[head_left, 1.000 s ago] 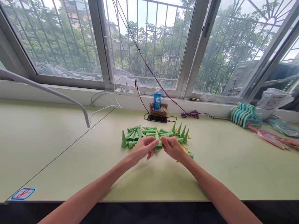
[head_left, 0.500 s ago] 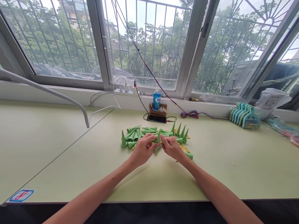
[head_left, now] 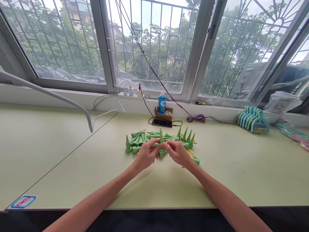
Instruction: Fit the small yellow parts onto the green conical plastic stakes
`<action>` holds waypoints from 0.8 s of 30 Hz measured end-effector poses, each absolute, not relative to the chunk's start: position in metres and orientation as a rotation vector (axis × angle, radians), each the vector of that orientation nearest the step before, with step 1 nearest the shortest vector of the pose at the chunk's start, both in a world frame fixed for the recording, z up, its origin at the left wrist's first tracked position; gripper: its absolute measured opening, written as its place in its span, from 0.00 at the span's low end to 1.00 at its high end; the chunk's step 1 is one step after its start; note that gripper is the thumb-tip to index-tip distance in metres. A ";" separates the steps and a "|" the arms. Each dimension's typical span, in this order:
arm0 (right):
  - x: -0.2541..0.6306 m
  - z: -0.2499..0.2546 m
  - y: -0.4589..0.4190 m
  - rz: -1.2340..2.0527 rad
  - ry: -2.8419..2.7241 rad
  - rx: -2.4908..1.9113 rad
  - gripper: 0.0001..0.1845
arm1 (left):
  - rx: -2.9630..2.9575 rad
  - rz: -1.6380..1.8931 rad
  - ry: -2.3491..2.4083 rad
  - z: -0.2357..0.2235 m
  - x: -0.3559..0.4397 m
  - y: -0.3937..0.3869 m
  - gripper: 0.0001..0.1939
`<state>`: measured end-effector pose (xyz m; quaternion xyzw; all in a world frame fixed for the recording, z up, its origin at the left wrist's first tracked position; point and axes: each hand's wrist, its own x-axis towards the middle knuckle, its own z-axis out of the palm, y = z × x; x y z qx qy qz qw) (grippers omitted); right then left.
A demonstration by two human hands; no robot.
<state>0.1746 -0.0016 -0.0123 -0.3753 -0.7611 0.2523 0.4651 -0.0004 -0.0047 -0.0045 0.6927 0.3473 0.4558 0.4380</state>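
My left hand (head_left: pixel 149 152) is closed around the base of a green plastic cone-shaped spike (head_left: pixel 161 135), its point upward. My right hand (head_left: pixel 177 151) pinches its fingertips together right against the spike's base; whatever sits in that pinch is too small and covered to make out. Under and behind both hands lies a heap of green spikes (head_left: pixel 138 140), some on their sides. Another spike (head_left: pixel 127 145) stands upright at the left, and several upright spikes (head_left: pixel 188 136) stand in a row at the right. Small yellow pieces (head_left: pixel 191 154) are scattered by my right hand.
Behind the heap lie a phone (head_left: pixel 162 123) on a cable and a small cardboard box (head_left: pixel 169 116) with a blue bottle (head_left: pixel 162 103). Coiled wires (head_left: pixel 196 118) rest near the wall. Teal plastic pieces (head_left: pixel 253 120) stand at the right. A white tube (head_left: pixel 60 98) arches at left.
The held spike has shifted slightly left and up and stands straighter. My right fingertips have moved left and down to its base.
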 end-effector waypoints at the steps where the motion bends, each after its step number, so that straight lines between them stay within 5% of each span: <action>1: 0.174 -0.012 -0.002 0.623 -1.872 -0.916 0.25 | 1.718 1.133 0.858 -0.005 -0.001 -0.004 0.20; 24: 0.173 -0.014 -0.009 0.323 -2.010 -0.858 0.20 | 1.681 0.971 0.700 -0.005 -0.007 0.002 0.21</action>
